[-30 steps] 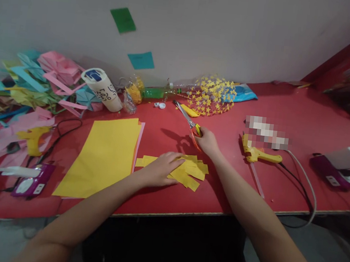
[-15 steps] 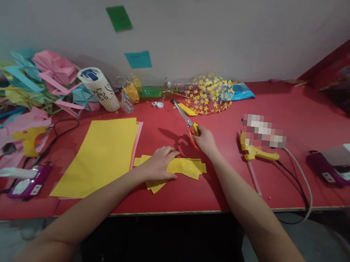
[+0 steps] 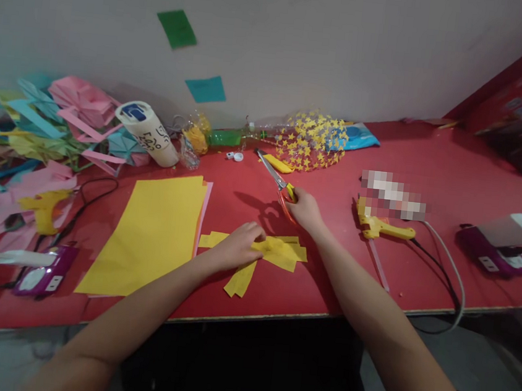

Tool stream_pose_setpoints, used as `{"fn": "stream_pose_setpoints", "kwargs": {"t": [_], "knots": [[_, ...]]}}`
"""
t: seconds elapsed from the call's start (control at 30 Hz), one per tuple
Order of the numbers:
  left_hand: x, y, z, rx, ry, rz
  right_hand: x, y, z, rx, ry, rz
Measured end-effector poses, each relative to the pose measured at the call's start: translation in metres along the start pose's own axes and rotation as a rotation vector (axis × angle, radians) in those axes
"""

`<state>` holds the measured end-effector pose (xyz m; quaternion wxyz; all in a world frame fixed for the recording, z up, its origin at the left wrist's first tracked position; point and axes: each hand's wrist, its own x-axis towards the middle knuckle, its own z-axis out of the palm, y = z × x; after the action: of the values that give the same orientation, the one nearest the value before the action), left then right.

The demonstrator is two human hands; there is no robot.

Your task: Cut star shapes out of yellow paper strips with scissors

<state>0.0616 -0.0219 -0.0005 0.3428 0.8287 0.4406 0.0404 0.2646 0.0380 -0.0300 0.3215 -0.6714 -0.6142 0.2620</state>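
My right hand (image 3: pixel 305 211) is closed round the handles of a pair of scissors (image 3: pixel 273 173), whose blades point away from me toward the back left, over the table. On the red table, cut yellow paper strips (image 3: pixel 283 254) lie in a loose, crossing pile. My left hand (image 3: pixel 243 244) rests on that pile with fingers curled and thumb and fingertips pinching at the strips; part of the pile is hidden under it. Left of the hand lies a stack of yellow paper sheets (image 3: pixel 149 233), with orange and pink edges showing beneath.
A yellow glue gun (image 3: pixel 385 229) with its cord lies at right, near a purple power strip (image 3: pixel 492 254). Another glue gun (image 3: pixel 47 210) and power strip (image 3: pixel 50 270) are at left. Behind stand a white cup (image 3: pixel 148 134), folded paper shapes (image 3: pixel 82 102) and a yellow cutter (image 3: pixel 279 163).
My left hand's fingers have drawn in from lying spread to a pinch on the strips. The strips below the hand have shifted slightly toward me and right. My right hand and scissors stay put.
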Motion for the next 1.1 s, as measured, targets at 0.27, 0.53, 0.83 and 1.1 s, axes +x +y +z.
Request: {"fn": "stream_pose_setpoints", "kwargs": {"t": [0.27, 0.53, 0.83, 1.1], "knots": [[0.009, 0.003, -0.007, -0.11, 0.032, -0.021, 0.001, 0.001, 0.001, 0.058, 0.001, 0.013], [0.017, -0.011, -0.019, -0.448, 0.086, -0.12, -0.008, -0.012, -0.003, 0.285, -0.157, -0.034], [0.029, -0.009, -0.02, -0.573, 0.213, -0.187, -0.027, -0.033, 0.005, 0.517, -0.269, -0.101], [-0.032, -0.009, -0.008, 0.044, 0.229, -0.149, -0.008, -0.011, -0.012, 0.549, -0.053, -0.049]]}}
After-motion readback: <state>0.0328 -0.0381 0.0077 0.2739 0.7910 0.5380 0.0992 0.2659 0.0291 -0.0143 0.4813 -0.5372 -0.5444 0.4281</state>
